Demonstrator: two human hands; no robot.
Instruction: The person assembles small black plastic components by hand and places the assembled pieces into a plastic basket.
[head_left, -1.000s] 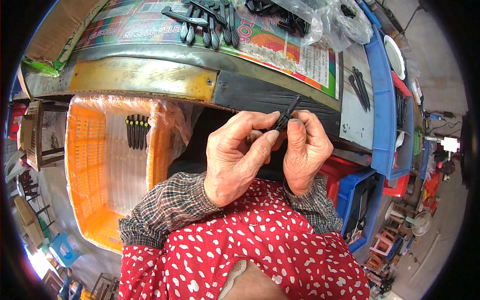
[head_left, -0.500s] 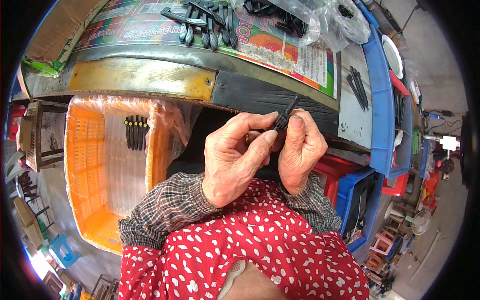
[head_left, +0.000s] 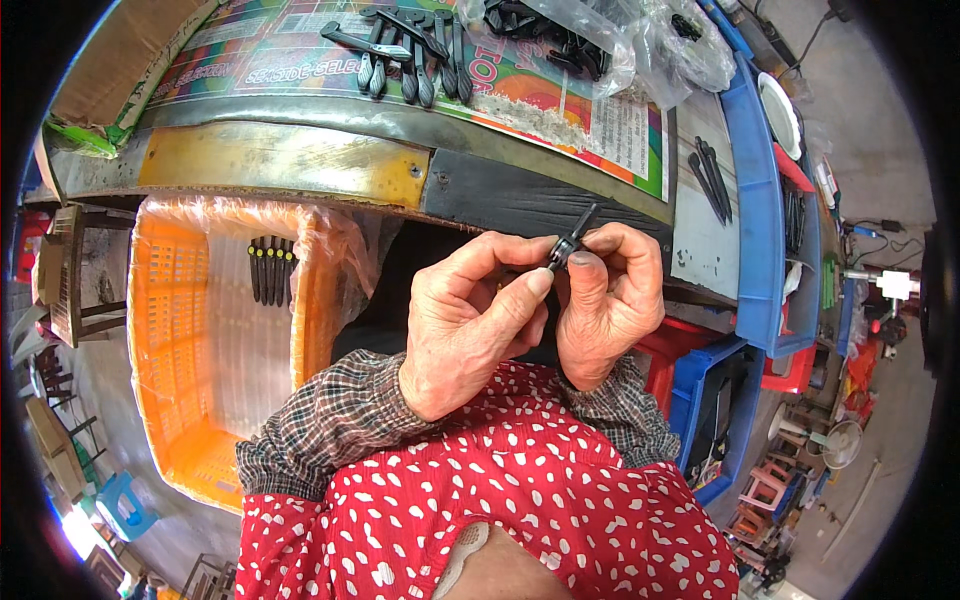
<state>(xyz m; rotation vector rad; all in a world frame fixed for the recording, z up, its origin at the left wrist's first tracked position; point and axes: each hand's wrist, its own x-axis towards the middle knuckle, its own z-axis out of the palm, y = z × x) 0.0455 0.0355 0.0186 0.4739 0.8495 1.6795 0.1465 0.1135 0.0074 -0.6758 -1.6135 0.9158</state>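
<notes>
In front of my body, near the workbench's front edge, both hands meet on a small black plastic part (head_left: 566,247) with a thin rod-like end pointing up and right. My left hand (head_left: 465,325) pinches it between thumb and index finger. Against its other side, my right hand (head_left: 612,310) presses with thumb and curled fingers. Fingertips cover much of the part, so its exact kind cannot be made out. On the bench beyond lie several black lever-like pieces (head_left: 424,80) with ribbed, rounded ends. Behind them, small black parts (head_left: 575,58) spill from a clear plastic bag (head_left: 675,50).
An orange basket (head_left: 165,420) lined with clear plastic stands at left, holding a row of black pieces with yellow dots (head_left: 270,270). Slim black pieces (head_left: 712,182) lie on the bench's right end, beside a long blue tray (head_left: 757,260). A blue crate (head_left: 745,400) sits below.
The black part has tilted and turned slightly between my fingers. My right hand has shifted a little to the right, its thumb lower; my left hand stays nearly in place.
</notes>
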